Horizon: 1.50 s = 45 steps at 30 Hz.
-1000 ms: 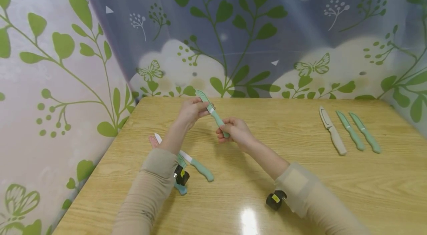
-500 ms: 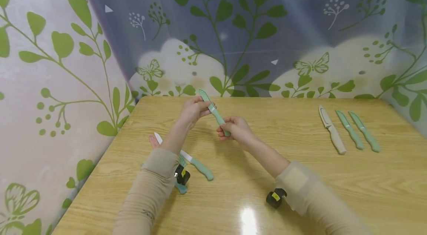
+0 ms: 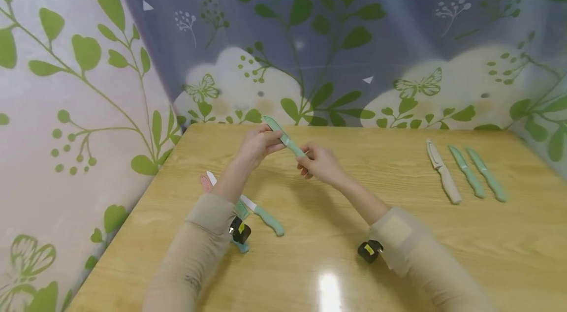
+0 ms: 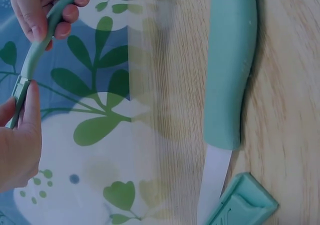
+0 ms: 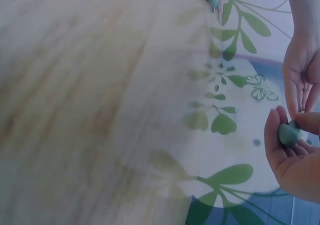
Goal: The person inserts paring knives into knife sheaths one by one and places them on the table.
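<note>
A green knife (image 3: 295,147) with its blade in a green sheath (image 4: 21,91) is held up above the far part of the table, slanting down to the right. My left hand (image 3: 259,146) pinches the sheath between thumb and fingers. At the other end, my right hand (image 3: 323,165) grips the handle. Its rounded butt (image 5: 288,134) shows between the right fingers in the right wrist view. Under my left forearm lies a bare knife with a green handle (image 3: 269,221) and white blade; a loose green sheath (image 4: 245,203) lies by that blade.
Partly hidden by the left sleeve are a pink sheath (image 3: 205,183), a white blade tip (image 3: 211,177) and a blue handle (image 3: 241,244). To the right lie a cream knife (image 3: 448,183) and two green knives, one inner (image 3: 472,181) and one outer (image 3: 494,184). A patterned curtain (image 3: 332,56) backs the table.
My right hand has risen slightly and shifted right, so the knife now tilts less steeply. My left hand keeps its hold on the sheath. The head view has shifted a little.
</note>
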Each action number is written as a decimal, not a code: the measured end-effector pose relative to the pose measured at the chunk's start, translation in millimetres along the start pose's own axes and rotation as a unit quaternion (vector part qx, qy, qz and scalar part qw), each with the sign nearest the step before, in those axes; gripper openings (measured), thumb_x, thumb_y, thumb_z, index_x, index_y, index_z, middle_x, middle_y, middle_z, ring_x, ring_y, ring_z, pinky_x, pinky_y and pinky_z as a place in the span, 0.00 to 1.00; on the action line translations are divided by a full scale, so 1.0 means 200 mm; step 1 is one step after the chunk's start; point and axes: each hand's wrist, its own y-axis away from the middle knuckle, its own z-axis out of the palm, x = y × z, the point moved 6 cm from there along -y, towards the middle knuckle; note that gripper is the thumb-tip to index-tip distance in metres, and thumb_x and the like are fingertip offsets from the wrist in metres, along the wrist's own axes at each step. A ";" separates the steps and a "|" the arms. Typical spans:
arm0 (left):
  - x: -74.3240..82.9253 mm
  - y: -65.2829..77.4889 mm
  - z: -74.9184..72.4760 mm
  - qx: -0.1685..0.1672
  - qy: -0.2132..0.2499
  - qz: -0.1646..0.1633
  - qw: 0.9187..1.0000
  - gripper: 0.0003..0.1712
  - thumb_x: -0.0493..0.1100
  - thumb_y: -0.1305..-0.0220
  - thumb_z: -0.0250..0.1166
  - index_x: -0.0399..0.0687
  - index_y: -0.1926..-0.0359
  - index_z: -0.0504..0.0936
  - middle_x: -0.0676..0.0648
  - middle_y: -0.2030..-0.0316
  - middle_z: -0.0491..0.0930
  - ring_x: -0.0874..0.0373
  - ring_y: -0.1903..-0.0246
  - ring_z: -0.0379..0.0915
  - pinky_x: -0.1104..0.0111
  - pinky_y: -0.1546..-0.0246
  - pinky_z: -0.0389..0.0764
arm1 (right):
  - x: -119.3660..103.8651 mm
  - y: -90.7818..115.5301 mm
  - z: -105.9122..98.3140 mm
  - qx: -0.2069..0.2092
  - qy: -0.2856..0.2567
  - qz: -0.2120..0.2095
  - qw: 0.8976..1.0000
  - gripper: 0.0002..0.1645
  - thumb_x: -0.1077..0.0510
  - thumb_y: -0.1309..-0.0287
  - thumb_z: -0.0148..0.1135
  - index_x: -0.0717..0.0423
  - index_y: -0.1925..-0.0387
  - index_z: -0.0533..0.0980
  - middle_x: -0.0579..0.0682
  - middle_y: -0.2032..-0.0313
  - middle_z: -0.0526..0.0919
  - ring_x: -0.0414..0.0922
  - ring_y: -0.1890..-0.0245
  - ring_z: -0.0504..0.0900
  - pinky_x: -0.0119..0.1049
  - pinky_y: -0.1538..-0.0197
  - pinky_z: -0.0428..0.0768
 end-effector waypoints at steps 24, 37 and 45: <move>0.13 0.08 -0.28 0.016 -0.122 0.040 0.992 0.08 0.32 0.34 0.54 0.30 0.56 0.72 0.45 0.69 0.77 0.55 0.69 0.78 0.68 0.62 0.82 | 0.03 0.03 -0.11 -0.041 0.140 -0.032 0.989 0.09 0.59 0.39 0.58 0.62 0.62 0.75 0.53 0.69 0.79 0.45 0.70 0.74 0.36 0.67 0.74; 0.08 0.24 -0.74 0.122 -0.493 -0.085 0.857 0.10 0.36 0.41 0.56 0.35 0.77 0.74 0.44 0.82 0.77 0.56 0.81 0.73 0.70 0.77 0.78 | 0.18 0.06 -0.36 -0.015 0.151 0.022 0.988 0.14 0.57 0.38 0.56 0.67 0.57 0.73 0.56 0.65 0.79 0.47 0.67 0.77 0.37 0.65 0.77; 0.01 0.28 -0.82 0.108 -0.533 -0.158 0.824 0.09 0.35 0.46 0.59 0.36 0.79 0.72 0.47 0.90 0.69 0.59 0.89 0.66 0.73 0.86 0.72 | 0.21 0.07 -0.50 0.012 0.153 0.050 0.987 0.17 0.56 0.37 0.54 0.67 0.55 0.72 0.60 0.62 0.79 0.48 0.66 0.76 0.38 0.64 0.76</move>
